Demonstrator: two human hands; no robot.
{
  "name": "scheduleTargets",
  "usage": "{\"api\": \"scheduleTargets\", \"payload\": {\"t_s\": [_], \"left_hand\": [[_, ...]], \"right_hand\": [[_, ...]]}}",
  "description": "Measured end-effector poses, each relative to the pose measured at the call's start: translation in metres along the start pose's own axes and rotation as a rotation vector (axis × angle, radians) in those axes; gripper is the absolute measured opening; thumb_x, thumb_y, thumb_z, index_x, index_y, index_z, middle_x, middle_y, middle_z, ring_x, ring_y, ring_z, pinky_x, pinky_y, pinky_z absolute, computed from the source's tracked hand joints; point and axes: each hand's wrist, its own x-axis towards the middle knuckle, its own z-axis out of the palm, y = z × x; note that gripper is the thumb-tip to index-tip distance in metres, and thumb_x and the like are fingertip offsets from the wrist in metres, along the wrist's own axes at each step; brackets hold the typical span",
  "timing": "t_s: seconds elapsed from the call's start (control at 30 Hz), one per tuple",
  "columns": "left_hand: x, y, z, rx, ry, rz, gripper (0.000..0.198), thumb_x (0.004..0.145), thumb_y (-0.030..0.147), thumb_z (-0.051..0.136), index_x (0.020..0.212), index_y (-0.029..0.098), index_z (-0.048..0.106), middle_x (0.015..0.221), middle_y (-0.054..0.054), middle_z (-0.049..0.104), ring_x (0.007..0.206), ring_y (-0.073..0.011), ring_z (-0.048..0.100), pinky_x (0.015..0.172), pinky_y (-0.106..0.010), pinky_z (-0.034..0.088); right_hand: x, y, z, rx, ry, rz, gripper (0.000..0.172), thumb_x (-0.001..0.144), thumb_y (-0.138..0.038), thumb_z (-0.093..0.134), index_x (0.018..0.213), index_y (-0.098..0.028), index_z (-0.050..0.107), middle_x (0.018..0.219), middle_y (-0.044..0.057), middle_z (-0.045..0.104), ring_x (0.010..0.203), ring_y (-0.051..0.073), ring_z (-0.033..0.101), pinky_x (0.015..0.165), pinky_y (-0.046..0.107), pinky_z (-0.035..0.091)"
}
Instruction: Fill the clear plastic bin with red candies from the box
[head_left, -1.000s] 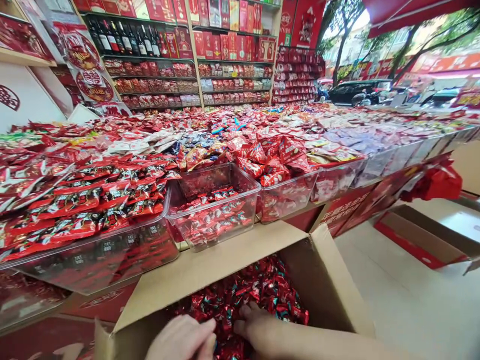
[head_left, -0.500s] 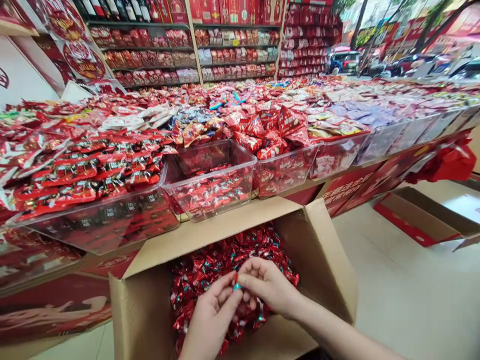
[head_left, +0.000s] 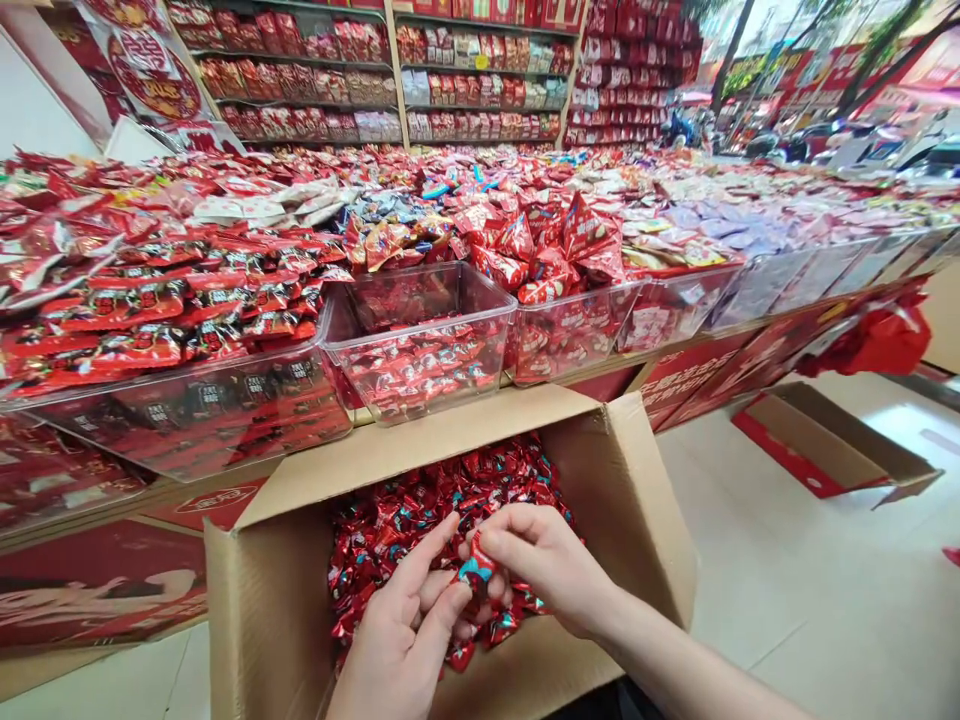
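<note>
Between my two hands is a small wrapped candy (head_left: 478,568) in red and teal foil. My right hand (head_left: 536,560) pinches its upper end with thumb and fingers. My left hand (head_left: 409,625) steadies the lower side between thumb and fingers, its index finger stretched upward. Below both hands lies a heap of the same red candies (head_left: 405,510), filling much of an opened cardboard box (head_left: 262,610). Part of the heap is hidden by my hands.
Behind the box stands a clear plastic bin (head_left: 420,340), partly filled with red candies. Bins heaped with wrapped sweets (head_left: 217,290) run left and right along the counter. A flattened-looking red carton (head_left: 832,440) lies on the floor at right. Stocked shelves (head_left: 315,80) rise behind.
My left index finger has lifted off and straightened, and more of the candy shows between my hands. The view has shifted slightly.
</note>
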Motion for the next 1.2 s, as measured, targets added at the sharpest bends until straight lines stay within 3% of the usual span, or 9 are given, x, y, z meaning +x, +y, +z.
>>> {"api": "scheduleTargets", "payload": {"t_s": [0.2,0.3,0.4,0.53,0.63,0.73,0.93,1.13,1.2], "left_hand": [[-0.001,-0.003,-0.011,0.435,0.051,0.339,0.04,0.08,0.029,0.047,0.119,0.031,0.042,0.056,0.007,0.059,0.052,-0.0072,0.056,0.052,-0.014,0.046],[-0.003,0.01,-0.025,0.765,0.056,0.645,0.046,0.077,0.022,0.053,0.119,0.034,0.041,0.076,0.007,0.067,0.065,-0.0069,0.063,0.062,-0.012,0.048],[-0.002,0.035,-0.049,0.957,0.245,0.843,0.039,0.075,0.02,0.054,0.113,0.03,0.048,0.096,0.003,0.066,0.083,-0.0088,0.062,0.08,-0.016,0.045],[0.014,0.061,-0.09,1.058,0.624,0.856,0.028,0.074,0.028,0.054,0.102,0.027,0.055,0.098,0.002,0.063,0.088,-0.0133,0.059,0.089,-0.027,0.041],[0.035,0.061,-0.115,1.164,0.636,0.573,0.03,0.077,0.041,0.045,0.099,0.026,0.058,0.098,0.0,0.066,0.086,-0.0164,0.061,0.076,-0.027,0.047],[0.049,0.052,-0.126,1.279,0.579,0.424,0.033,0.078,0.045,0.038,0.093,0.026,0.061,0.093,0.0,0.068,0.086,-0.019,0.062,0.073,-0.029,0.047],[0.048,0.043,-0.127,1.302,0.604,0.451,0.033,0.079,0.045,0.037,0.095,0.026,0.059,0.095,0.001,0.067,0.089,-0.0181,0.061,0.074,-0.028,0.046],[0.047,0.042,-0.127,1.333,0.618,0.504,0.032,0.08,0.043,0.037,0.097,0.025,0.058,0.094,0.001,0.067,0.088,-0.017,0.061,0.073,-0.026,0.045],[0.047,0.043,-0.127,1.347,0.615,0.521,0.032,0.08,0.043,0.038,0.097,0.025,0.058,0.094,0.0,0.067,0.087,-0.0172,0.061,0.073,-0.026,0.045]], "right_hand": [[-0.007,-0.016,0.001,-0.475,0.027,-0.378,0.013,0.072,-0.026,0.06,0.076,-0.014,0.064,0.072,0.003,0.062,0.067,0.009,0.055,0.062,0.02,0.045],[-0.009,-0.038,0.0,-0.598,-0.009,-0.484,0.012,0.074,-0.024,0.057,0.078,-0.016,0.065,0.072,0.003,0.063,0.067,0.009,0.057,0.062,0.02,0.046],[-0.008,-0.081,0.0,-0.777,0.057,-0.689,0.013,0.076,-0.021,0.055,0.084,-0.017,0.064,0.082,0.004,0.064,0.075,0.011,0.059,0.067,0.022,0.048],[0.015,-0.154,0.0,-1.056,0.195,-0.989,0.017,0.077,-0.022,0.052,0.09,-0.018,0.063,0.089,0.005,0.061,0.08,0.011,0.056,0.071,0.025,0.046],[0.051,-0.195,0.002,-1.336,0.225,-1.044,0.02,0.078,-0.022,0.049,0.089,-0.017,0.065,0.088,0.004,0.061,0.081,0.011,0.055,0.074,0.026,0.043],[0.092,-0.215,0.006,-1.649,0.122,-0.865,0.02,0.074,-0.018,0.051,0.085,-0.015,0.067,0.083,0.004,0.063,0.078,0.011,0.055,0.074,0.025,0.041],[0.151,-0.221,0.018,-2.099,-0.186,-0.284,0.023,0.064,-0.019,0.059,0.084,-0.015,0.069,0.078,0.005,0.065,0.071,0.014,0.057,0.065,0.024,0.04],[0.174,-0.218,0.024,-2.007,-0.339,0.309,0.041,0.056,-0.036,0.068,0.086,-0.009,0.067,0.069,0.006,0.063,0.062,0.013,0.056,0.061,0.026,0.042],[0.178,-0.215,0.024,-1.949,-0.331,0.372,0.04,0.055,-0.039,0.067,0.079,-0.007,0.066,0.063,0.004,0.06,0.059,0.012,0.055,0.059,0.027,0.042]]}}
